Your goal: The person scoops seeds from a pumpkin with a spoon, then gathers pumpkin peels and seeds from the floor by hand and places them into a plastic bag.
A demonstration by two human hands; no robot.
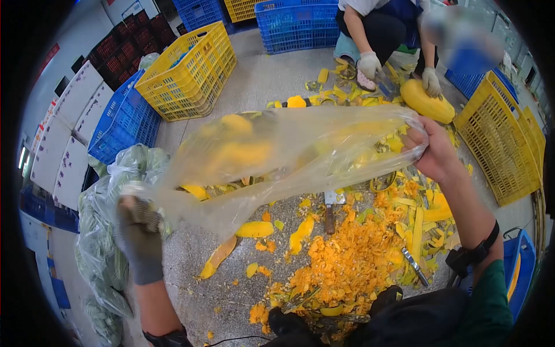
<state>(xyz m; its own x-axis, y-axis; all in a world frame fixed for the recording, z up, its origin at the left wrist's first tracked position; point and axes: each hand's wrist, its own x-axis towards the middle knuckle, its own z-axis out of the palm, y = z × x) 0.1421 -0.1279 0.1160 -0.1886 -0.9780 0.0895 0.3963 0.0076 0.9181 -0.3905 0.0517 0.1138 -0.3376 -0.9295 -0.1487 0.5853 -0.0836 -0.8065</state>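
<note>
Clear plastic bag (289, 173), stretched wide above orange scraps (352, 254).
R hand (433, 150) clenches one end; L hand (139, 231) is blurred, cannot tell its grip. Better pull gently, w/o touching cleaver (334, 198).

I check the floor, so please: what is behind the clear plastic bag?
Through the plastic bag, blurred yellow pieces show. The cloudy plastic covers their exact shapes and number, so these cannot be told.

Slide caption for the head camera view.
Clear plastic stretches between gloved left hand and bare right hand above a floor strewn with yellow scraps.
</note>
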